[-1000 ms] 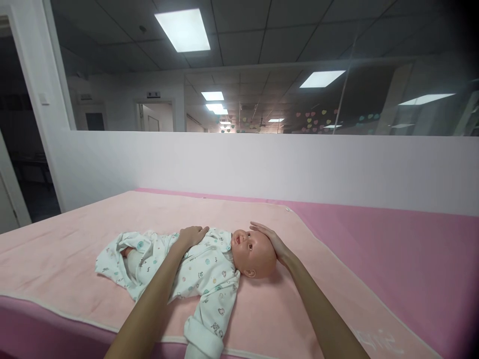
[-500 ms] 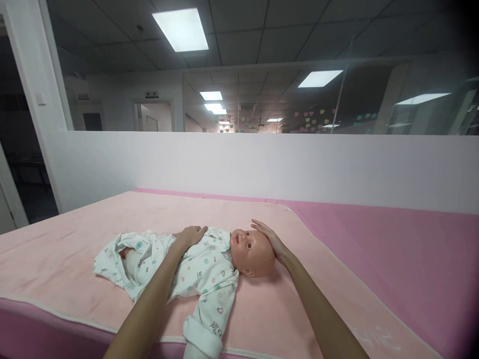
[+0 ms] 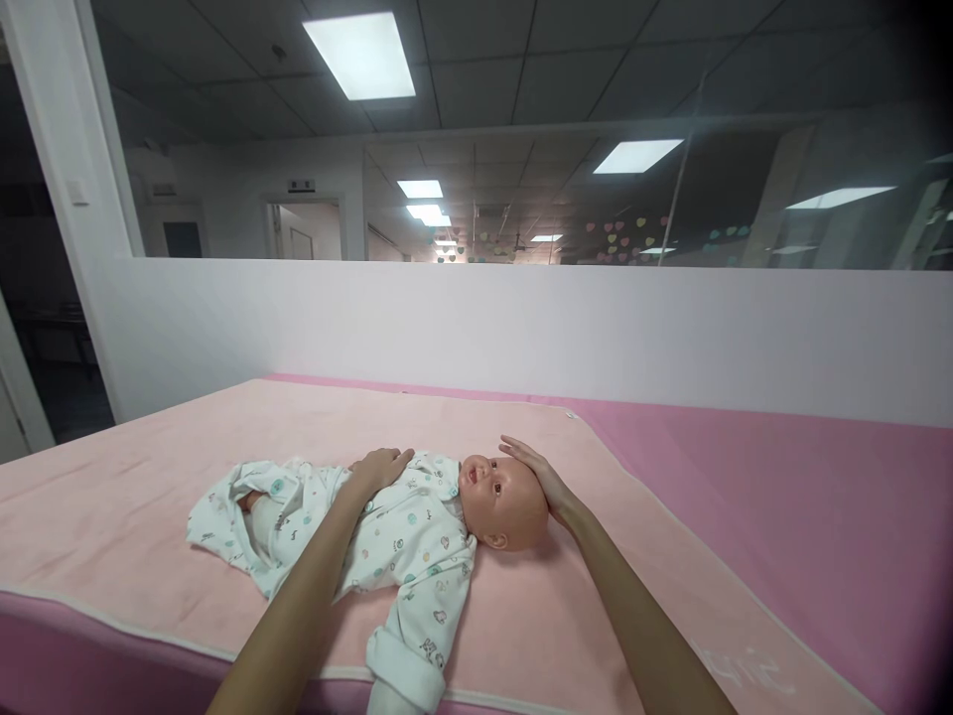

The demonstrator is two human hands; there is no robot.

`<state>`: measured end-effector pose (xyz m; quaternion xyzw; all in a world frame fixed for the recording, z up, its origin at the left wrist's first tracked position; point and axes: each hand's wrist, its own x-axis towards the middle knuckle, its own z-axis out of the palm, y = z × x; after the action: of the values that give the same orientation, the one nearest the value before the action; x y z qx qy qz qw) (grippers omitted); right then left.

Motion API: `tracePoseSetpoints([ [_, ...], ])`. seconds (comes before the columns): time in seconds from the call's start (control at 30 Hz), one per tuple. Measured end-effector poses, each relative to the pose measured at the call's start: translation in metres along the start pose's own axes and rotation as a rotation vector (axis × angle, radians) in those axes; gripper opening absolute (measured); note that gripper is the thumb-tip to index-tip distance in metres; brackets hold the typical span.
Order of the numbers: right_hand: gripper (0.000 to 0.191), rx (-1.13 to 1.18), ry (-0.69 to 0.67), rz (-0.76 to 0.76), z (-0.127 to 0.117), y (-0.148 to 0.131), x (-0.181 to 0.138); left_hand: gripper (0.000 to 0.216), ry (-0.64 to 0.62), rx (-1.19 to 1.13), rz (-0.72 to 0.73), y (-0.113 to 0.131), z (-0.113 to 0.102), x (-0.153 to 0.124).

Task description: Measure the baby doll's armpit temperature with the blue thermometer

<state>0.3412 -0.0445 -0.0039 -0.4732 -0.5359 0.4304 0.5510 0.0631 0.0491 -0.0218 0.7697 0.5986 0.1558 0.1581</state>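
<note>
A baby doll (image 3: 506,501) lies on its back on a light pink blanket (image 3: 149,477), head to the right, dressed in a white printed romper (image 3: 402,546). My left hand (image 3: 381,468) rests flat on the doll's chest, fingers stretched out. My right hand (image 3: 537,472) cups the top of the doll's bald head, fingers curved over it. One long sleeve of the romper trails toward the front edge of the bed.
The blanket lies on a darker pink mattress (image 3: 781,516). A white partition wall (image 3: 521,328) with a glass window above runs behind the bed. A dark doorway (image 3: 45,298) opens at the left.
</note>
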Motion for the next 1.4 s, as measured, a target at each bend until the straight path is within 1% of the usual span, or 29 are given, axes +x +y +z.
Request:
tracePoseSetpoints([
  [0.07,0.044,-0.001,0.010,-0.008,0.000,0.001,0.000,0.064,0.001,0.001,0.000,0.000,0.000,0.000],
  [0.17,0.041,0.033,-0.078,0.033,-0.001,0.001,-0.003,0.064,0.002,0.005,0.001,-0.001,0.000,0.000],
  [0.23,0.044,0.058,-0.140,0.080,0.000,0.000,-0.006,0.064,0.004,0.007,0.003,-0.001,0.000,0.000],
  [0.3,0.045,0.069,-0.160,0.099,0.000,-0.002,-0.009,0.064,0.005,0.010,0.005,-0.001,0.000,0.000],
  [0.43,0.040,0.052,-0.147,0.075,0.001,-0.003,-0.007,0.065,0.004,0.017,0.003,-0.001,0.000,0.000],
  [0.6,0.033,0.014,0.007,-0.005,0.000,0.001,-0.001,0.064,0.001,0.017,-0.002,0.000,0.000,0.000],
  [0.67,0.034,0.015,-0.012,0.012,0.000,0.001,-0.003,0.064,-0.001,0.019,-0.006,0.001,0.000,-0.001],
  [0.77,0.043,0.030,-0.109,0.082,-0.001,-0.001,-0.007,0.065,-0.001,0.022,-0.011,0.001,0.000,-0.001],
  [0.8,0.045,0.033,-0.122,0.094,-0.001,-0.001,-0.008,0.065,-0.001,0.023,-0.011,0.001,0.000,0.000],
  [0.9,0.046,0.032,-0.111,0.079,-0.001,-0.002,-0.008,0.065,-0.001,0.022,-0.008,0.000,0.000,0.000],
  [1.0,0.042,0.031,-0.106,0.055,0.000,-0.002,-0.006,0.064,0.001,0.018,0.000,0.000,0.000,0.000],
  [1.07,0.040,0.025,-0.065,0.029,0.001,-0.002,-0.004,0.064,0.003,0.015,0.006,0.000,0.000,-0.001],
  [1.17,0.047,0.015,0.017,0.018,0.001,-0.003,-0.003,0.064,0.006,0.011,0.010,0.000,0.000,-0.001],
  [1.23,0.048,0.015,0.031,0.014,0.002,-0.004,-0.004,0.064,0.008,0.009,0.011,0.000,0.000,-0.001],
  [1.33,0.039,0.017,-0.045,0.037,0.003,-0.007,-0.008,0.063,0.010,0.007,0.009,-0.001,0.000,-0.001],
  [1.4,0.039,0.016,-0.098,0.083,0.003,-0.008,-0.010,0.063,0.010,0.005,0.007,-0.001,0.000,-0.001],
])
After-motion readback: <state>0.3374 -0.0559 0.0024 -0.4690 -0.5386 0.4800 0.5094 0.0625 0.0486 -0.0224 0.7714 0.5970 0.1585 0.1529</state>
